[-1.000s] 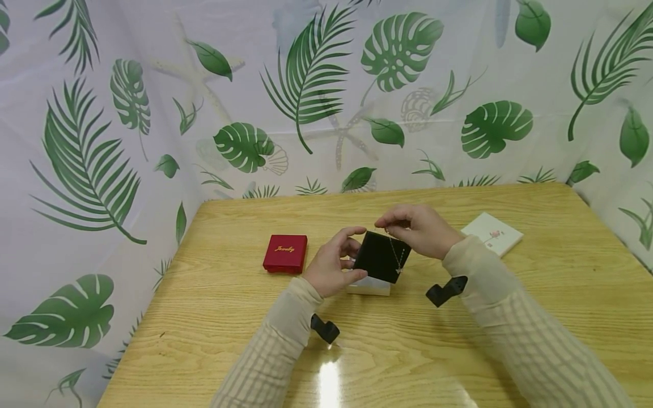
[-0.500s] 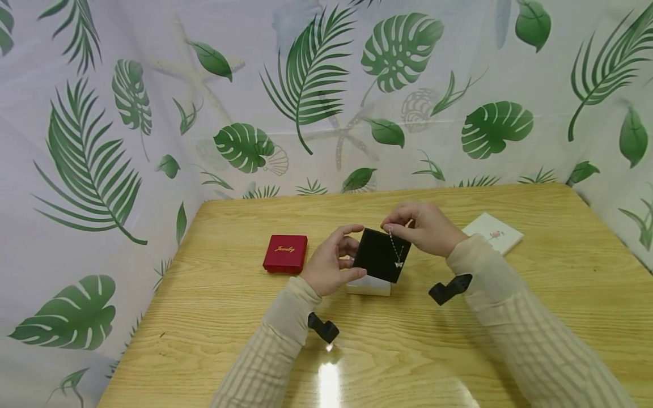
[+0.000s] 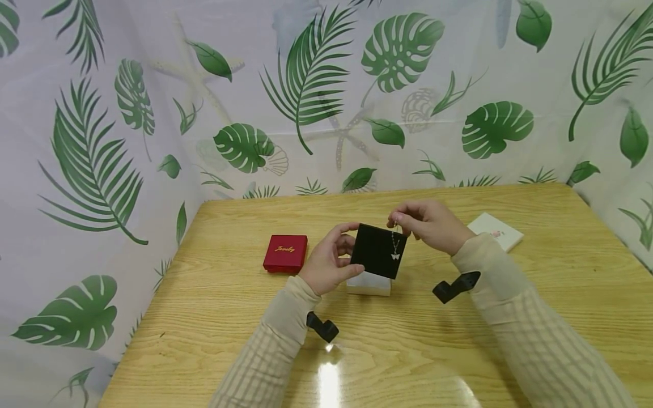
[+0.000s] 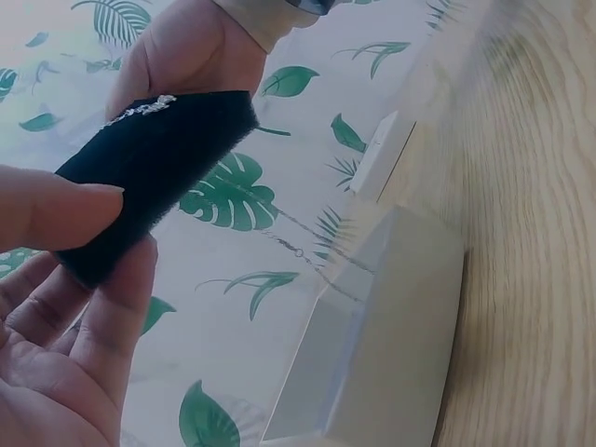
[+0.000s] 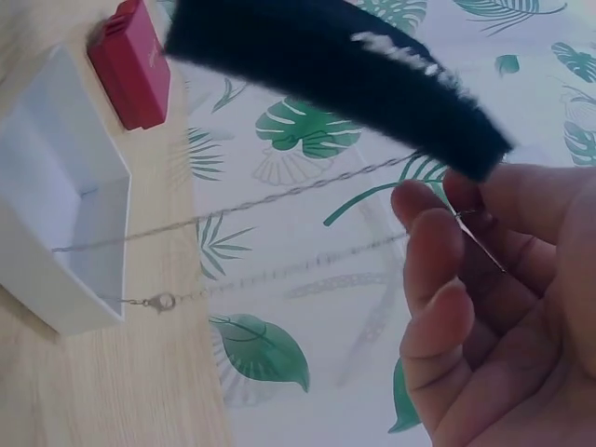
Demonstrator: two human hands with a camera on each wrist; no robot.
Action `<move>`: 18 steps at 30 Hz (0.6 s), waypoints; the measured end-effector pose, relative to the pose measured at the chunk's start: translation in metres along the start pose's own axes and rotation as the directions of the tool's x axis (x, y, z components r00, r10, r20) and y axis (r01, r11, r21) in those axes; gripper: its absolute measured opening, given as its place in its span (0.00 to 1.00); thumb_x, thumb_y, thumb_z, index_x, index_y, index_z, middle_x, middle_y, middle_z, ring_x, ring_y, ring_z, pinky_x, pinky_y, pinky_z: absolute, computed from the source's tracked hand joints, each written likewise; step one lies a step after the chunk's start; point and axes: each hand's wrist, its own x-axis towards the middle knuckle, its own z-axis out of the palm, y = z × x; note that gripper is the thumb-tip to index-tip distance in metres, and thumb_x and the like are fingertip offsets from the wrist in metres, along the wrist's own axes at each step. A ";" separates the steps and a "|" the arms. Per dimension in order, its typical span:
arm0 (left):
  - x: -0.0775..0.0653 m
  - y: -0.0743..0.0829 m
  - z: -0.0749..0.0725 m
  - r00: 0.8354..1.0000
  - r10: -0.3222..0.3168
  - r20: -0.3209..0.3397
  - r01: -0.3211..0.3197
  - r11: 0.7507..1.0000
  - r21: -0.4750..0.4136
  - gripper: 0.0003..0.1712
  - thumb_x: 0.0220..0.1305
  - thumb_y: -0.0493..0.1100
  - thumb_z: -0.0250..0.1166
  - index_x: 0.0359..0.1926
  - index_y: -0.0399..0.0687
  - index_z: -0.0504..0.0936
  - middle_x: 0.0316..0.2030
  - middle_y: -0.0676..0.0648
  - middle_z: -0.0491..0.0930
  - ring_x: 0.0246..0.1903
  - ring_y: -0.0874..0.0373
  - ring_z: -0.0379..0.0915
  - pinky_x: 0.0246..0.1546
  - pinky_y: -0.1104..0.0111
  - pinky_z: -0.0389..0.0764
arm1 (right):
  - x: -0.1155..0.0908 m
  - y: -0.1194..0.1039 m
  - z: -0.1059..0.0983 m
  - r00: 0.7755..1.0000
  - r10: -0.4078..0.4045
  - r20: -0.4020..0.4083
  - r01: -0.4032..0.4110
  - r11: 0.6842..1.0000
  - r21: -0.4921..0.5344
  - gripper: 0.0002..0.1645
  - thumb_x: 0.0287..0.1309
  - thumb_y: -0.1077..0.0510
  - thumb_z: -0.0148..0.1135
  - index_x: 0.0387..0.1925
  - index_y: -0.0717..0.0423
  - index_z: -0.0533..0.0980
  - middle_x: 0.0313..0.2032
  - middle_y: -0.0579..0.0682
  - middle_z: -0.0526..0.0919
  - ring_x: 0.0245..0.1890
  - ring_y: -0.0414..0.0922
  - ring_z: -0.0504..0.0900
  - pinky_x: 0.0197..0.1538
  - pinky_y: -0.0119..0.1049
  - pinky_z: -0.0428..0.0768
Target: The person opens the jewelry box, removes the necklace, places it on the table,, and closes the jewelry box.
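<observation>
My left hand (image 3: 326, 265) holds a black velvet-like jewelry box insert (image 3: 374, 252) by its left side, thumb in front and fingers behind. It is tilted above an uncovered white box (image 3: 369, 287). A fine silver necklace (image 3: 395, 256) with a butterfly pendant lies across the insert's right part. Its chain (image 4: 300, 251) hangs from the insert toward the white box, and the lobster clasp (image 5: 162, 301) shows near the box rim. At the insert's upper right corner my right hand (image 3: 429, 226) pinches the necklace between thumb and fingers.
On the left of the wooden table (image 3: 245, 351) sits a closed red box (image 3: 285, 253) with gold lettering. A flat white lid or box (image 3: 502, 233) with a pink print lies behind the right wrist. Leaf-patterned cloth (image 3: 326, 102) walls the back and sides.
My right hand has moved up and to the right, still pinching the necklace. The insert has risen slightly and shifted left, and the pendant has shifted up and left with it.
</observation>
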 end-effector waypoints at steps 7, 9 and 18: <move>0.000 0.004 -0.002 0.999 -0.033 -0.009 0.033 0.999 0.016 0.40 0.56 0.24 0.65 0.68 0.44 0.62 0.47 0.37 0.75 0.43 0.50 0.72 0.46 0.60 0.79 | -0.002 -0.003 -0.006 0.999 0.022 -0.036 -0.021 1.000 0.022 0.15 0.71 0.51 0.52 0.42 0.58 0.78 0.32 0.56 0.79 0.27 0.47 0.71 0.28 0.37 0.70; 0.001 0.004 -0.002 0.999 -0.045 -0.009 0.045 0.999 0.019 0.39 0.56 0.24 0.65 0.68 0.41 0.62 0.47 0.36 0.74 0.44 0.49 0.72 0.47 0.60 0.78 | -0.003 -0.004 -0.008 0.999 0.027 -0.047 -0.026 1.000 0.010 0.16 0.71 0.51 0.52 0.43 0.58 0.78 0.32 0.55 0.77 0.27 0.47 0.70 0.30 0.37 0.69; 0.003 0.008 -0.004 0.998 -0.047 -0.032 0.048 0.998 0.044 0.38 0.56 0.25 0.64 0.67 0.39 0.62 0.47 0.35 0.74 0.44 0.47 0.72 0.46 0.64 0.78 | -0.002 -0.005 -0.013 0.999 0.014 -0.038 -0.015 1.000 -0.001 0.15 0.70 0.52 0.53 0.43 0.58 0.80 0.33 0.56 0.78 0.30 0.47 0.73 0.35 0.36 0.72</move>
